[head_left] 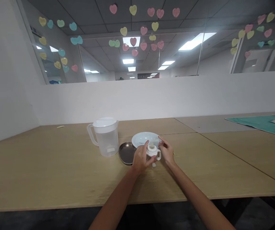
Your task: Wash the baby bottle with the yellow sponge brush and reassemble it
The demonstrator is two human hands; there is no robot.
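Note:
Near the middle of the table I have a small baby bottle [152,150] with a white collar, a pale translucent top and a side handle. My left hand [141,157] is wrapped around its left side, thumb across the front. To its right, my right hand [166,150] is closed, thumb and fingers drawn together by the plate's rim; what they pinch is hard to make out. Behind the bottle lies a white plate [138,138], partly covered by my hands. A dark metal dish [126,154] sits just left of my left hand.
A translucent lidded pitcher [108,140] stands left of the metal dish, its handle pointing left. A small pale object [154,165] lies just in front of the bottle. At the far right is a teal cloth [255,122]. A white wall [128,100] rises behind the table.

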